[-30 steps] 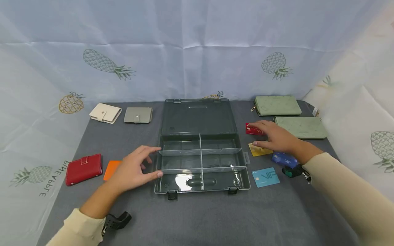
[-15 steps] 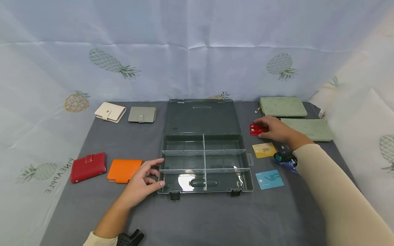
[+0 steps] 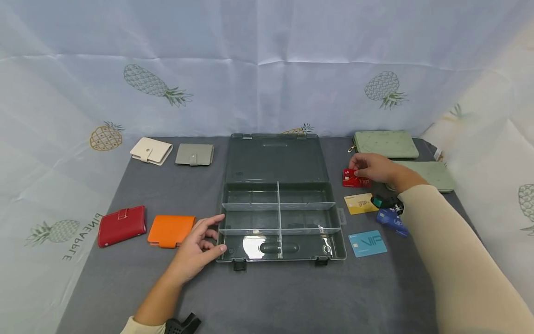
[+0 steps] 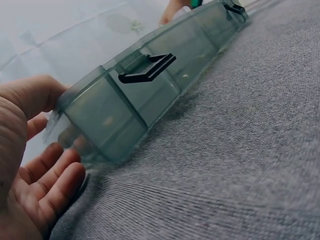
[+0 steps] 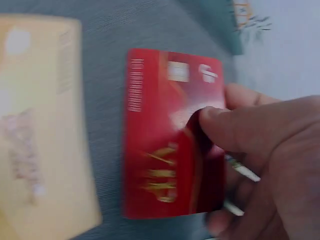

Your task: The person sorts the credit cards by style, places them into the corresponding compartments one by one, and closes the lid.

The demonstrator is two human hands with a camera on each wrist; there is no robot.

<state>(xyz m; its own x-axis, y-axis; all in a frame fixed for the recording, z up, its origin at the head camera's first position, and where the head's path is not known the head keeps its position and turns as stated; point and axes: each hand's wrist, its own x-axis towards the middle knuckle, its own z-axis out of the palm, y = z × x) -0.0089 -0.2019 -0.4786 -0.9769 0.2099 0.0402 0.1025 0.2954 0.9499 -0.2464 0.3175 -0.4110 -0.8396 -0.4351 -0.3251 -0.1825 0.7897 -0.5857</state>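
— So, what's the surface like from where you stand?

— A table (image 3: 267, 297) under grey cloth, walled on three sides by pale sheeting printed with pineapples. Nearest the person lies an open grey organiser box (image 3: 279, 218), its clear dividers splitting the tray into compartments and its lid laid flat toward the back.

— And the hands?

— The left hand (image 3: 196, 250) rests at the box's near left corner, fingers (image 4: 55, 177) loosely spread; thumb and forefinger touch the box wall without closing round it. Just left of it lie an orange wallet (image 3: 171, 230) and a red wallet (image 3: 122, 226). On the far side, the right hand (image 3: 373, 168) pinches a red card (image 5: 170, 135), thumb on its face and fingers curled beneath. That card sits right of the box, beside the open lid.

— What's around it?

— Coming from the near edge: a light blue card (image 3: 367, 243), a dark blue card (image 3: 392, 221), then a yellow card (image 3: 359, 203) just short of the red one. Farther back are two green wallets (image 3: 385, 144), and at the far left a cream wallet (image 3: 151, 151) and a grey wallet (image 3: 194, 154).

— Anything you can't make out?

— The right wrist view is blurred, so the card's print is unreadable. The hand covers part of the card, and the sleeve cuts across the nearer green wallet. Whether the card's far edge is lifted clear of the cloth, I cannot tell.
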